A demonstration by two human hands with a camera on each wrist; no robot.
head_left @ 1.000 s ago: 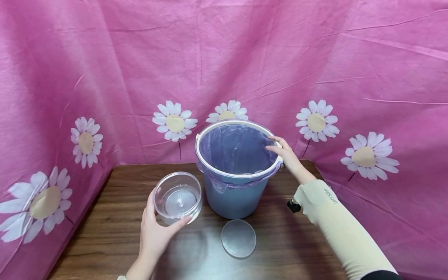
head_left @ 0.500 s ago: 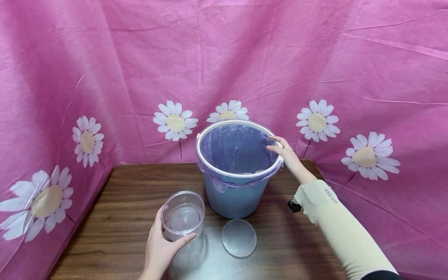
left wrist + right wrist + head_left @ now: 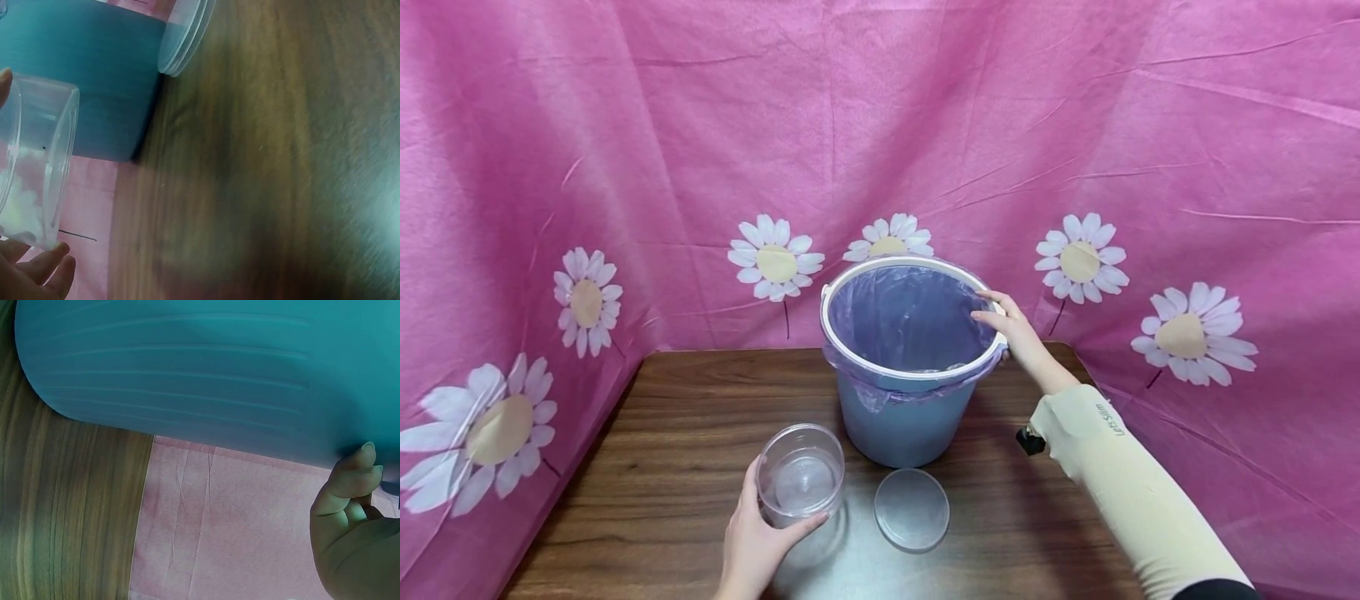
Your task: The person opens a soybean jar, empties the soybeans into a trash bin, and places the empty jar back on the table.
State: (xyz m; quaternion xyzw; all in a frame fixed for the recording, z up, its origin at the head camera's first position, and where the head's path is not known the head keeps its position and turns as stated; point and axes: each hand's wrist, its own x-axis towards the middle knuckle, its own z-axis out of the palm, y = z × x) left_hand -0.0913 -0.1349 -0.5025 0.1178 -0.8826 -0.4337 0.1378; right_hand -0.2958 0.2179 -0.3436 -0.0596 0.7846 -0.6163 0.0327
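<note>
My left hand (image 3: 756,533) grips a clear round plastic tub (image 3: 805,475) from its left side, thumb along the near side. In the left wrist view the tub (image 3: 37,156) hangs above the tabletop, fingers below it and a fingertip at its other side. No lid covers it. A blue-grey trash can (image 3: 901,425) with a white rim and a purple bag liner (image 3: 902,321) stands to its right. My right hand (image 3: 1018,333) holds the can's right rim, some fingers inside over the liner. Other fingers (image 3: 356,475) curl against the outer wall in the right wrist view.
A clear round lid (image 3: 912,510) lies on the wooden table (image 3: 662,467), just in front of the can. Pink cloth (image 3: 700,125) with daisies hangs behind the table and on both sides.
My left hand has lowered the tub and brought it nearer and to the right, toward the lid. The right hand, the can and the lid have stayed put.
</note>
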